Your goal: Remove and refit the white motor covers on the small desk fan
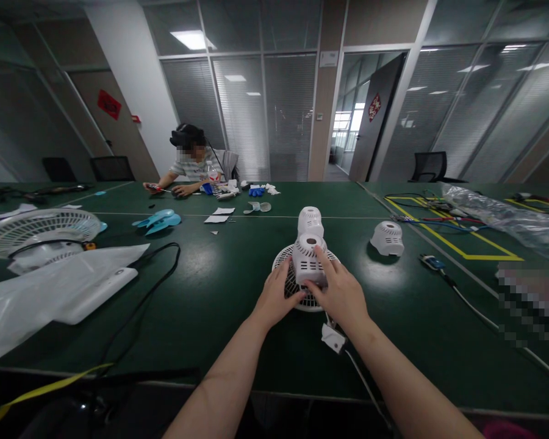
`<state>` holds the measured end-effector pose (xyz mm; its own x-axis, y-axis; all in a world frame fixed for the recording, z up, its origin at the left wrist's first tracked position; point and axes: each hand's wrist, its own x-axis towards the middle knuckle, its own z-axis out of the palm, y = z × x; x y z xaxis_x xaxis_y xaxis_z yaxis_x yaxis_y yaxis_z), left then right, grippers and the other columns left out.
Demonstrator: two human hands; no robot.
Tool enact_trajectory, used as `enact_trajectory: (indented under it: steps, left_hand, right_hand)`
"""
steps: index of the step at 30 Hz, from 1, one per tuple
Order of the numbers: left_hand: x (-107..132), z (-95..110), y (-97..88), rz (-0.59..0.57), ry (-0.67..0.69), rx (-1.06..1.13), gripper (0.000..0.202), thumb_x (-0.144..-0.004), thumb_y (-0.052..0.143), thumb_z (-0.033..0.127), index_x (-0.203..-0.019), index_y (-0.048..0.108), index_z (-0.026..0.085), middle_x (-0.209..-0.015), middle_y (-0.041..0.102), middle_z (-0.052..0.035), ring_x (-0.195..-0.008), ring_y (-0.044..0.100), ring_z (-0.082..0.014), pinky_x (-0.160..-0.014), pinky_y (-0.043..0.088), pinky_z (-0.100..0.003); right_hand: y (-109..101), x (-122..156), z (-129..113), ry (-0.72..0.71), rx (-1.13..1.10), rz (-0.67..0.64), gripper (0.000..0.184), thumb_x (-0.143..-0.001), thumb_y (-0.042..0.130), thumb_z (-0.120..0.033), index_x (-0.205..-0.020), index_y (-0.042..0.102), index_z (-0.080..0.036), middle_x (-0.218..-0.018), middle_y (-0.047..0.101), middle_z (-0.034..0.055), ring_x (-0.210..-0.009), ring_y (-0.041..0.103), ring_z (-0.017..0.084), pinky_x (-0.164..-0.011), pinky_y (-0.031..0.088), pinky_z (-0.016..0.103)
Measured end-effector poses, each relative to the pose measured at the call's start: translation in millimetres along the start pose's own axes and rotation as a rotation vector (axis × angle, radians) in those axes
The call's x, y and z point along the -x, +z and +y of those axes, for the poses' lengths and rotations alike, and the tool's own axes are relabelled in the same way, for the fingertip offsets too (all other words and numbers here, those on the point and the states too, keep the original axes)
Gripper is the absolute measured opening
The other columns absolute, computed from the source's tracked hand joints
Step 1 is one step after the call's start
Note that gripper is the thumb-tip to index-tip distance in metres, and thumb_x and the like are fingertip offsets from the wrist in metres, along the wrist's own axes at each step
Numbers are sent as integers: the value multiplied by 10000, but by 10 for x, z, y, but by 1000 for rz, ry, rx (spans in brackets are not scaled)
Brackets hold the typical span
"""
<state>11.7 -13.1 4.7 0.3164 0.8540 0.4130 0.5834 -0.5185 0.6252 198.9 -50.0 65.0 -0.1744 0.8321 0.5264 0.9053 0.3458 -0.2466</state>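
Observation:
A round white fan grille [312,302] lies on the green table in front of me. On top of it sits a slotted white fan motor cover [310,261] with a dark oval hole in its upper side. My left hand [277,295] grips the cover's left side, thumb at its near lower edge. From the right, my right hand [341,286] holds it with a finger on top and the thumb low in front. A second white cover [310,217] stands just behind. A white cable with a small white box [333,337] hangs towards me. What lies under the cover is mostly hidden.
To the right stand another white cover [388,238] and a cable with a small blue module [432,262]. At left are a larger fan [57,235], a plastic bag [50,286] and blue blades [159,221]. A co-worker [196,161] sits across the table.

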Motion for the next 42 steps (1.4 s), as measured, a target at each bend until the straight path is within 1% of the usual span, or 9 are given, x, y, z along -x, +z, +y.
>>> enact_trajectory:
  steps: [3, 6, 10, 14, 21, 27, 32, 38, 42]
  left_hand:
    - [-58, -24, 26, 55, -33, 23, 859, -800, 649, 425, -1503, 189, 246, -1519, 332, -115, -1377, 343, -312, -1118, 297, -510]
    - [-96, -47, 58, 66, -25, 55, 829, -808, 642, 432, -1495, 219, 243, -1510, 352, -113, -1369, 356, -312, -1112, 306, -509]
    - [-107, -57, 81, 86, -18, 89, 816, -809, 639, 447, -1490, 233, 256, -1493, 381, -101, -1354, 379, -301, -1112, 310, -499]
    - [-115, -40, 81, 90, -18, 83, 771, -821, 625, 440, -1478, 267, 253, -1486, 386, -104, -1355, 374, -302, -1107, 315, -504]
    - [-124, 9, 74, 123, -21, 122, 816, -780, 669, 437, -1470, 268, 267, -1474, 396, -92, -1343, 388, -298, -1099, 338, -483]
    - [-117, 45, 101, 69, -45, 74, 894, -731, 719, 437, -1476, 258, 262, -1473, 387, -111, -1349, 373, -324, -1105, 315, -525]
    - [-133, 22, 133, 66, -33, 56, 908, -735, 714, 421, -1482, 225, 253, -1518, 315, -116, -1389, 307, -329, -1124, 276, -535]
    - [-112, 11, 97, 9, -62, 55, 915, -728, 715, 447, -1474, 237, 221, -1463, 389, -141, -1341, 381, -327, -1089, 333, -524]
    - [-88, -5, 38, -13, -62, -15, 900, -685, 750, 429, -1444, 303, 240, -1448, 419, -110, -1334, 394, -317, -1101, 323, -518]
  right_hand:
    - [71, -47, 152, -7, -151, 30, 742, -848, 581, -389, -1495, 219, -355, -1174, 534, 90, -1041, 564, 284, -867, 491, 475]
    - [168, -107, 305, 18, -370, 62, 883, -809, 629, -397, -1521, 117, -295, -1399, 400, 127, -1254, 456, 307, -1007, 412, 521]
    - [235, -150, 429, 20, -703, -93, 859, -833, 605, -395, -1519, 100, -278, -1471, 390, 130, -1329, 414, 285, -1039, 392, 520]
    - [214, -150, 481, 65, -861, -133, 845, -809, 649, -366, -1502, 173, -278, -1464, 412, 129, -1310, 451, 268, -1043, 402, 497]
    - [170, -140, 520, 74, -915, -162, 779, -804, 664, -363, -1467, 259, -299, -1461, 417, 104, -1299, 468, 271, -1064, 381, 510]
    - [75, -138, 578, 47, -902, -206, 739, -811, 652, -375, -1447, 284, -298, -1484, 384, 96, -1341, 413, 280, -1077, 360, 531]
    - [122, -118, 680, 55, -918, -251, 757, -810, 645, -318, -1449, 241, -302, -1517, 323, 99, -1349, 404, 257, -1084, 354, 521]
    - [128, -98, 666, 38, -824, -276, 787, -834, 620, -308, -1483, 177, -304, -1531, 299, 99, -1364, 383, 242, -1102, 325, 505]
    - [64, -85, 585, 24, -737, -268, 848, -818, 638, -361, -1502, 141, -291, -1514, 333, 114, -1349, 402, 265, -1088, 333, 528]
